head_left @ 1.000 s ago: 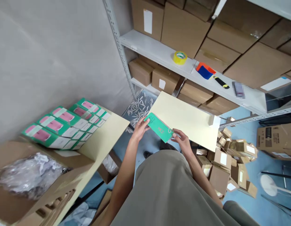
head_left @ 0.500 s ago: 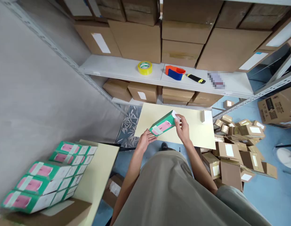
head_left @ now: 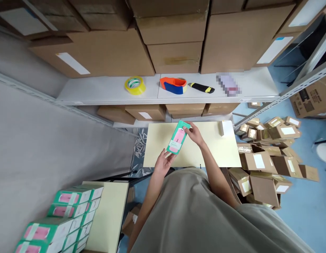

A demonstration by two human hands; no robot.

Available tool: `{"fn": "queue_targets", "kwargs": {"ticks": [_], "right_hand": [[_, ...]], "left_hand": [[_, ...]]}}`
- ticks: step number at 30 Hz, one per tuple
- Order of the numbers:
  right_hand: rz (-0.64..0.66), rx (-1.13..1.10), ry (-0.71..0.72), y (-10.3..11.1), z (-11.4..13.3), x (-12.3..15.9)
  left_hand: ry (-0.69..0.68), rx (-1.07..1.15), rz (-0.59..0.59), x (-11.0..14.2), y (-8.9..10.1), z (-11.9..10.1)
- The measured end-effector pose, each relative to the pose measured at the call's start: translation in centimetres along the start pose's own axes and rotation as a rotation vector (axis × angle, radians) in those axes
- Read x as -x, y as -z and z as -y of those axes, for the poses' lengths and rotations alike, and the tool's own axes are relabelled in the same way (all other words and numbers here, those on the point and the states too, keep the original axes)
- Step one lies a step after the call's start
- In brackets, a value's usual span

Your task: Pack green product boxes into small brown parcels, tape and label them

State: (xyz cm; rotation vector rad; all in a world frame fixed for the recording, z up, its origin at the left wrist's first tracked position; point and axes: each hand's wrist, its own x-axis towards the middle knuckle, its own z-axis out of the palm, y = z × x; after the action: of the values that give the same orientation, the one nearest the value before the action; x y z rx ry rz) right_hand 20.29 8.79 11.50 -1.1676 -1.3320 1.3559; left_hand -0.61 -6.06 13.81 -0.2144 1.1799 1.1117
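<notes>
A green carton [head_left: 177,138] with a pink picture on its front and a pale band across it is held tilted above the cream table. My right hand [head_left: 194,133] grips its upper end, thumb on the front face and fingers behind. At the lower end, my left hand [head_left: 163,162] supports the carton from below with its fingertips against the bottom edge. A small white box [head_left: 226,128] stands at the right side of the table, apart from both hands.
On the grey shelf [head_left: 99,88] lie yellow tape [head_left: 135,85], an orange-and-blue tape dispenser [head_left: 174,85] and a utility knife [head_left: 202,87]. Stacked green cartons [head_left: 60,228] stand on the left table [head_left: 107,211]. Brown boxes [head_left: 259,161] are piled on the right floor.
The carton has turned more upright, and its front now faces me. Its white end is no longer seen. My right hand has moved slightly left and up; the camera view has shifted.
</notes>
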Motion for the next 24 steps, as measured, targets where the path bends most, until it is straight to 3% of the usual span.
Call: {"fn": "queue_targets", "kwargs": {"ticks": [4,8,14,20,24], "right_hand": [[-0.026,-0.116,0.012,-0.3,-0.8,0.0],[-0.046,-0.177,0.021,-0.6,-0.6,-0.4],[-0.091,-0.18,0.059,-0.9,0.8,0.2],[-0.143,-0.2,-0.045,-1.6,1.6,1.6],[-0.228,-0.26,-0.144,-2.0,2.2,1.8]], "left_hand": [[0.098,-0.045,0.135,-0.3,0.1,0.0],[-0.014,-0.097,0.161,-0.2,-0.2,0.4],[-0.339,-0.273,0.155,0.2,-1.0,1.0],[-0.736,-0.512,0.061,1.9,-1.8,1.5],[-0.893,-0.654,0.066,3.4,-1.5,1.8]]}}
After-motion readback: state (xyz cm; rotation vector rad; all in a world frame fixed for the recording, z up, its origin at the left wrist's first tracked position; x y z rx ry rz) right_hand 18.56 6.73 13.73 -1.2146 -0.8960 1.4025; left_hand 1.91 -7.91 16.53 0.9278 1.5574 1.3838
